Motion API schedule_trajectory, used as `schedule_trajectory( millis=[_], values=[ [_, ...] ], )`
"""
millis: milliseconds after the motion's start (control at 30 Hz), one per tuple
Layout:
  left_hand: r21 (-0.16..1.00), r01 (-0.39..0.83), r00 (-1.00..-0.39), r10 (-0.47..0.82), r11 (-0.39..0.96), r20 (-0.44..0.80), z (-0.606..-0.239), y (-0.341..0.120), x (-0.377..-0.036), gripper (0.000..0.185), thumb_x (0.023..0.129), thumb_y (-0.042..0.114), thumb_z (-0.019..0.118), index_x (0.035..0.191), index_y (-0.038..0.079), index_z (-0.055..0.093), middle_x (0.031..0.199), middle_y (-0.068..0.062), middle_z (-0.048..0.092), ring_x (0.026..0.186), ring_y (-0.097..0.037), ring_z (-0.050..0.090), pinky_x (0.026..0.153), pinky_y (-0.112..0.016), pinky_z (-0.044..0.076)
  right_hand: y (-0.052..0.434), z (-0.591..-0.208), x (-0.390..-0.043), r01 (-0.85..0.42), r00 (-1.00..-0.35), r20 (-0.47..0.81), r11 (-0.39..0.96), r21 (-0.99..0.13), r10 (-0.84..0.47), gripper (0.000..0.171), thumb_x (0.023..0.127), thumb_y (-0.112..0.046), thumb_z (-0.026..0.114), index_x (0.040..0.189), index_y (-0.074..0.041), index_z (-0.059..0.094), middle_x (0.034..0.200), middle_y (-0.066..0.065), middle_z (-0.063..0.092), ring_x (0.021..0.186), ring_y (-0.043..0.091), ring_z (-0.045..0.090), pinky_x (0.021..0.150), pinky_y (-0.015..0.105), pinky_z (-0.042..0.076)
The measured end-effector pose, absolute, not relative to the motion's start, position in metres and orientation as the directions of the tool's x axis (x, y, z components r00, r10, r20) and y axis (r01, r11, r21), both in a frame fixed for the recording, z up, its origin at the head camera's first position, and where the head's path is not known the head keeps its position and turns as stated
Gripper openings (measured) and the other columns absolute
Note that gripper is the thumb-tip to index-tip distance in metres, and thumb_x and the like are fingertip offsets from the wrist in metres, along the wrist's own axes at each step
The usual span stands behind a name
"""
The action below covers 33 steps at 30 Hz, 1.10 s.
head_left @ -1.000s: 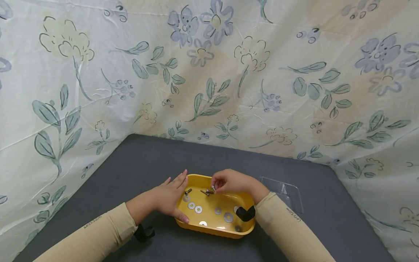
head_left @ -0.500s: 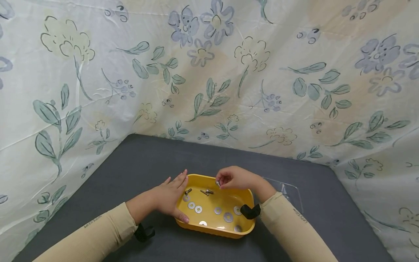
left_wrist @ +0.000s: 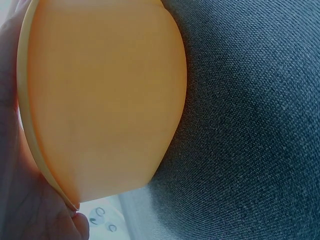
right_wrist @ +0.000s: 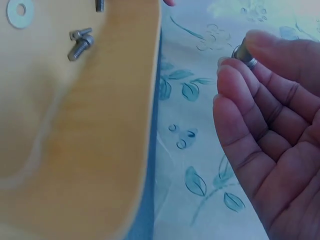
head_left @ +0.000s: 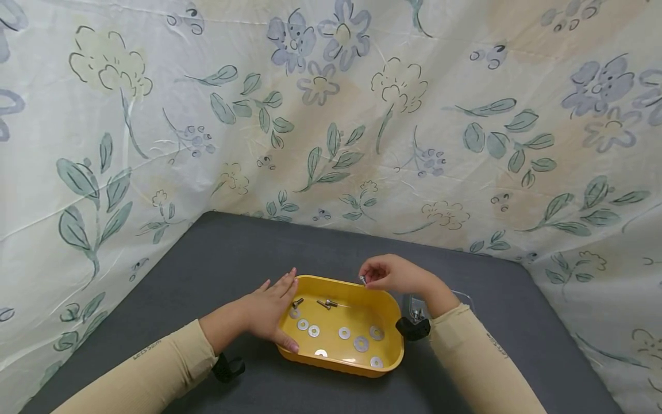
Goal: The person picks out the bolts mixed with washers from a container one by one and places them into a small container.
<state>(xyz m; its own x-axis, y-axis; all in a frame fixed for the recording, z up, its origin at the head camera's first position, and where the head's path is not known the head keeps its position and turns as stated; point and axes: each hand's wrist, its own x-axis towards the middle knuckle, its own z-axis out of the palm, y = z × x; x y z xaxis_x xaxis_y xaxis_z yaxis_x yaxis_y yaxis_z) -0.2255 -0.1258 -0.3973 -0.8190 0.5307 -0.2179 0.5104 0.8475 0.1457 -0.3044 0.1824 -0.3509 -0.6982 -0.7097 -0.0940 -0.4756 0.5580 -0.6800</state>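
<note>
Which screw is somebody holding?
The screw pinched in the right hand; the screws in the yellow tray just lie on its bottom.

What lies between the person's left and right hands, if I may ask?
In the head view, the yellow tray lies between the left hand and the right hand, with loose bolts and washers on its floor.

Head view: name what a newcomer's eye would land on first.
Probably the bright yellow tray, standing on the dark table with metal washers and a few screws inside. Next, the spread left hand on its left end and the right hand, pinching a small metal bolt near its far edge. Behind everything, the floral cloth fills the upper picture.
</note>
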Motion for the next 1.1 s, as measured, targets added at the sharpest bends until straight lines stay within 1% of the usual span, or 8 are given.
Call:
schedule_trajectory(
  millis=[133, 300, 533, 800, 1100],
  values=[
    [0.151, 0.51, -0.82, 0.532, 0.847, -0.213, -0.397, -0.126, -0.225, 0.131, 0.055, 0.086, 0.051, 0.147, 0.005, 0.005, 0.151, -0.008, -0.015, 0.14, -0.023, -0.004, 0.109, -0.052, 0.01, 0.19, -0.347, -0.305, -0.481, -0.705, -0.078, 0.556, -0.678, -0.705, 0.013, 0.086, -0.017, 0.065, 0.099, -0.014, 0.063, 0.086, 0.001, 0.059, 0.077, 0.019, 0.055, 0.069, 0.029, 0.05],
    [0.145, 0.505, -0.823, 0.525, 0.851, -0.218, -0.397, -0.125, -0.225, 0.132, 0.054, 0.087, 0.05, 0.147, 0.006, 0.004, 0.151, -0.008, -0.015, 0.14, -0.023, -0.004, 0.109, -0.051, 0.009, 0.199, -0.344, -0.306, -0.483, -0.709, -0.059, 0.544, -0.686, -0.703, 0.014, 0.085, -0.021, 0.066, 0.098, -0.015, 0.062, 0.085, 0.002, 0.059, 0.077, 0.02, 0.055, 0.068, 0.029, 0.05],
    [0.15, 0.504, -0.823, 0.525, 0.851, -0.215, -0.396, -0.124, -0.225, 0.132, 0.054, 0.087, 0.05, 0.147, 0.006, 0.005, 0.151, -0.008, -0.015, 0.14, -0.024, -0.003, 0.109, -0.052, 0.009, 0.214, -0.339, -0.305, -0.448, -0.741, -0.046, 0.545, -0.709, -0.67, 0.015, 0.084, -0.016, 0.067, 0.098, -0.013, 0.062, 0.085, 0.004, 0.059, 0.078, 0.021, 0.055, 0.069, 0.029, 0.051],
    [0.159, 0.505, -0.822, 0.529, 0.848, -0.212, -0.396, -0.125, -0.225, 0.13, 0.055, 0.085, 0.052, 0.147, 0.005, 0.006, 0.152, -0.008, -0.013, 0.14, -0.023, -0.004, 0.109, -0.052, 0.01, 0.235, -0.336, -0.304, -0.4, -0.782, -0.056, 0.569, -0.718, -0.62, 0.018, 0.085, -0.017, 0.066, 0.101, -0.011, 0.061, 0.088, 0.006, 0.059, 0.079, 0.023, 0.054, 0.071, 0.031, 0.051],
    [0.154, 0.506, -0.823, 0.528, 0.849, -0.207, -0.396, -0.126, -0.224, 0.129, 0.057, 0.084, 0.053, 0.147, 0.005, 0.006, 0.152, -0.008, -0.013, 0.14, -0.022, -0.002, 0.109, -0.052, 0.01, 0.262, -0.336, -0.303, -0.372, -0.806, -0.036, 0.553, -0.745, -0.591, 0.02, 0.085, -0.018, 0.066, 0.102, -0.008, 0.061, 0.09, 0.009, 0.06, 0.082, 0.027, 0.056, 0.071, 0.028, 0.052]
  ],
)
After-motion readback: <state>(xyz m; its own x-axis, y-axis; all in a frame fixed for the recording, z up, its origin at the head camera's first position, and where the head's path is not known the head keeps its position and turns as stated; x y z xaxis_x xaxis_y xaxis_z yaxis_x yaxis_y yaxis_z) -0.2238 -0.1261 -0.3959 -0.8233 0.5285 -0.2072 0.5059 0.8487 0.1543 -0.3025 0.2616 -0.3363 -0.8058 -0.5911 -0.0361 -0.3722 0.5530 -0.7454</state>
